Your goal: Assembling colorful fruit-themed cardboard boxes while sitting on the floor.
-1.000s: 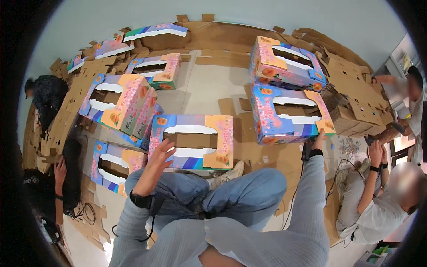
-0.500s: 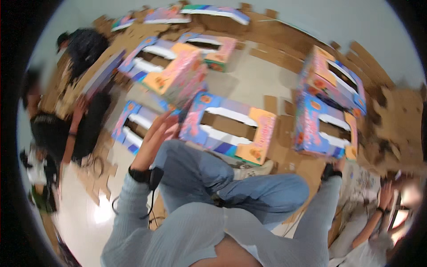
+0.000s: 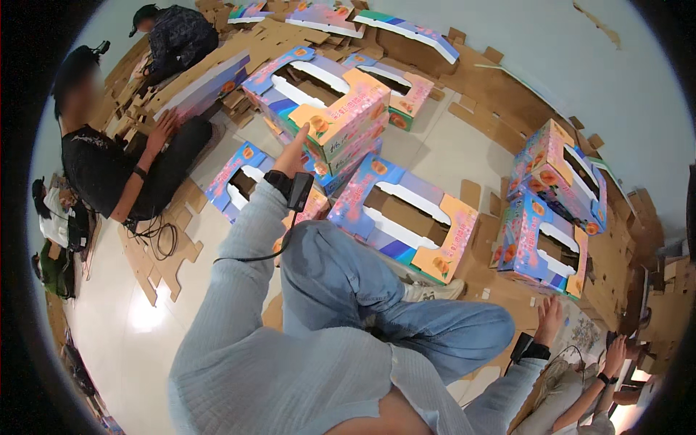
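Observation:
My left hand (image 3: 291, 158) is stretched out, its fingers extended against or just in front of the near side of a tall stack of printed cardboard boxes (image 3: 354, 143). Whether it touches the stack I cannot tell. A single box (image 3: 458, 250), pink, blue and orange with a cut-out top opening, stands just ahead of my knees. Lower and to the left, another such box (image 3: 230, 177) is partly covered by my left hand and forearm. My right hand (image 3: 549, 323) is held low at the right with fingers apart and nothing in it, near the closest right-hand box (image 3: 516, 250).
Another box (image 3: 567, 174) stands behind the near right one. Flattened cardboard (image 3: 475, 261) lies on the tiled floor and along the wall. A person in black (image 3: 98, 170) sits at the left by a long panel; another person (image 3: 181, 40) crouches farther back. Someone's hands (image 3: 615, 355) show at lower right.
My left hand has reached forward toward the stacked boxes. My right hand has come back from the near right box, and its fingers now show. The whole view has shifted.

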A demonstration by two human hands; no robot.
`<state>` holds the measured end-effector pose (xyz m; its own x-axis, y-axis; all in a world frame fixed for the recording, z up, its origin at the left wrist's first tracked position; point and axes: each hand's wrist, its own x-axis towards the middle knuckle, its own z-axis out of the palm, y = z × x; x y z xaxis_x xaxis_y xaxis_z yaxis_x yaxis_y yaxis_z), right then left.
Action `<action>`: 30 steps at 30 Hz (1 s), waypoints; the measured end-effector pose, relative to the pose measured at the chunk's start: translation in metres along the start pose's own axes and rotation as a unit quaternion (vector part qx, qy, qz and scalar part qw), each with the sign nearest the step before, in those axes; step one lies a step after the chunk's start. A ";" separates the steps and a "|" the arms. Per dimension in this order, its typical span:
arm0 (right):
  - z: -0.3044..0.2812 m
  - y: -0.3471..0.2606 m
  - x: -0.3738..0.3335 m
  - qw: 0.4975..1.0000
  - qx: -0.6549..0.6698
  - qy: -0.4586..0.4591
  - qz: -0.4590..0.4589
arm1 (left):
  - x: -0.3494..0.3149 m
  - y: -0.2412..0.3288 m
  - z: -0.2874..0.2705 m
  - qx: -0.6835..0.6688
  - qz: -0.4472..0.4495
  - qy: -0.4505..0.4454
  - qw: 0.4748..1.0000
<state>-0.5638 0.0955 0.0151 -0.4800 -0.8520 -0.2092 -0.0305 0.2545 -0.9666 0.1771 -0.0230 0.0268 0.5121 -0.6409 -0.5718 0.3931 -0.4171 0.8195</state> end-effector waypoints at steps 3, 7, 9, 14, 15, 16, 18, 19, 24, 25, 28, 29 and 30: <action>0.015 -0.027 -0.026 0.998 -0.035 -0.019 -0.043 | 0.011 0.005 0.013 0.001 0.032 -0.082 0.996; 0.038 -0.057 -0.055 0.995 -0.069 -0.031 -0.059 | 0.021 -0.008 0.022 -0.070 0.109 -0.154 0.980; 0.049 -0.067 -0.067 0.995 -0.076 -0.035 -0.061 | 0.035 -0.014 0.021 -0.090 0.077 -0.155 0.981; 0.070 -0.078 -0.079 0.988 -0.112 -0.059 -0.088 | 0.069 -0.021 0.009 -0.097 0.037 -0.261 0.960; 0.073 -0.078 -0.079 0.987 -0.116 -0.072 -0.084 | 0.069 -0.024 0.007 -0.041 0.047 -0.226 0.972; 0.076 -0.077 -0.078 0.982 -0.143 -0.080 -0.098 | 0.065 -0.029 0.003 0.015 0.053 -0.197 0.979; 0.079 -0.071 -0.077 0.972 -0.182 -0.104 -0.102 | 0.048 -0.044 -0.013 0.065 0.046 -0.133 0.988; 0.081 -0.068 -0.077 0.946 -0.255 -0.139 -0.140 | 0.039 -0.051 -0.026 0.113 0.057 -0.106 0.986; 0.097 -0.042 -0.088 0.951 -0.220 -0.199 -0.090 | 0.015 -0.097 -0.097 0.433 0.154 -0.067 0.885; 0.101 -0.038 -0.091 0.932 -0.254 -0.222 -0.135 | 0.012 -0.111 -0.111 0.535 0.209 -0.030 0.818; 0.112 -0.033 -0.104 0.911 -0.298 -0.219 -0.184 | 0.010 -0.160 -0.133 0.674 0.142 0.002 0.724; 0.115 -0.033 -0.106 0.919 -0.297 -0.197 -0.170 | 0.009 -0.177 -0.139 0.684 0.164 0.018 0.711; 0.117 -0.034 -0.108 0.915 -0.308 -0.186 -0.185 | 0.009 -0.192 -0.143 0.694 0.183 0.029 0.696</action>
<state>-0.4082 0.1248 0.0532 -0.0088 -0.9995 -0.0304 -0.6730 0.0284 -0.7391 0.2158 0.1431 -0.1411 0.4303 -0.8576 -0.2818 -0.8669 -0.4796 0.1359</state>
